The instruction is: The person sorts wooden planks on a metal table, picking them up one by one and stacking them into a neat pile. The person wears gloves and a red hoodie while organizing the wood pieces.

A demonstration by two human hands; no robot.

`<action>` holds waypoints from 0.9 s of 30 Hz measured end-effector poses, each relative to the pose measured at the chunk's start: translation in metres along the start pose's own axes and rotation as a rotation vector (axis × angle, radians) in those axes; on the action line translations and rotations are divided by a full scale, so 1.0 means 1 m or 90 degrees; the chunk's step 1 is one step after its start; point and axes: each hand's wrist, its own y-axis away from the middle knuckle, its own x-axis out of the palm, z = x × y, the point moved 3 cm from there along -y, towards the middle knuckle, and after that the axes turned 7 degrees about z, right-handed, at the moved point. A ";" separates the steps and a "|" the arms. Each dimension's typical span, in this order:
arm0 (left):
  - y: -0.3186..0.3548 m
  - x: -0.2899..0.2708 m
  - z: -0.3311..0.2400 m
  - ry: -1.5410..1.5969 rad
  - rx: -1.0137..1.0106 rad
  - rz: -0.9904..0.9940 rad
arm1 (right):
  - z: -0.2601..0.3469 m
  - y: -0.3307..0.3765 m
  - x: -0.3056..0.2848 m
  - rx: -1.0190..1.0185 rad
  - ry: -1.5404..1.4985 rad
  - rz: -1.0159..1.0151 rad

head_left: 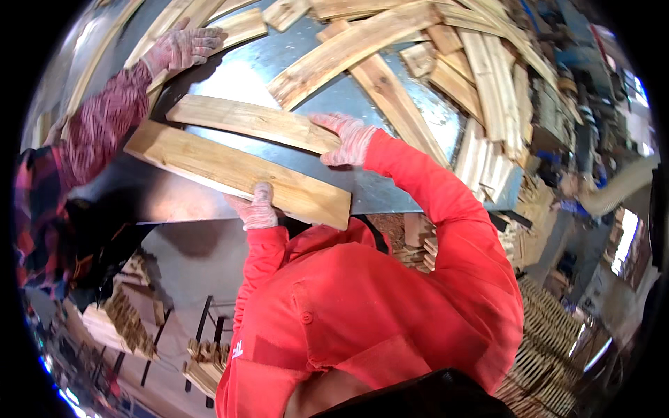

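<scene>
A wide wooden board (230, 167) lies slantwise at the near side of the metal table, its near right end reaching past the table edge. My left hand (256, 207), in a pale, reddish-stained glove, grips its near edge with the thumb on top and the fingers underneath. Just beyond it lies a narrower wooden plank (244, 122), roughly alongside, with a gap between the two. My right hand (346, 139), gloved the same way, is closed around that plank's right end; some of its fingers are hidden.
The metal table (306, 42) carries a crossed pile of boards (376, 76) at the far side and right. At the left, a co-worker's gloved hand (182, 50) rests by other boards. Stacked wood pieces (122, 320) stand below left, more stacks (543, 348) at lower right.
</scene>
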 end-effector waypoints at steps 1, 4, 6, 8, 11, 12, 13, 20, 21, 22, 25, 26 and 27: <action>0.005 0.005 0.025 -0.004 -0.047 -0.019 | 0.004 0.018 -0.007 0.005 -0.167 0.062; 0.025 0.043 0.021 0.119 -0.092 0.122 | 0.026 0.042 0.028 0.005 -0.042 -0.059; 0.009 0.049 0.053 0.393 -0.200 0.156 | 0.051 0.051 0.045 0.051 0.193 -0.091; 0.018 0.063 0.030 0.218 -0.309 0.053 | 0.027 0.056 0.057 -0.055 0.169 -0.042; 0.017 0.083 0.000 0.047 -0.343 0.009 | 0.008 0.069 0.038 -0.147 0.165 -0.012; 0.018 0.095 -0.007 0.087 -0.314 -0.012 | -0.005 0.070 0.012 -0.131 0.133 0.023; 0.010 0.092 0.001 0.016 -0.272 0.031 | -0.016 0.070 -0.017 -0.121 0.098 0.056; -0.033 0.038 -0.048 -0.239 -0.229 0.018 | -0.207 0.107 -0.406 0.325 0.577 -0.463; -0.027 0.033 -0.066 -0.260 -0.268 -0.023 | -0.238 0.113 -0.427 0.444 0.645 -0.410; -0.021 0.026 -0.083 -0.282 -0.290 -0.065 | -0.270 0.115 -0.447 0.550 0.712 -0.336; -0.025 -0.052 -0.074 -0.404 -0.070 -0.033 | -0.313 0.083 -0.456 0.529 0.672 -0.293; -0.019 -0.031 -0.083 -0.433 -0.126 -0.079 | -0.320 0.078 -0.453 0.495 0.649 -0.283; -0.015 -0.007 -0.097 -0.633 -0.142 -0.121 | -0.323 0.075 -0.452 0.463 0.626 -0.276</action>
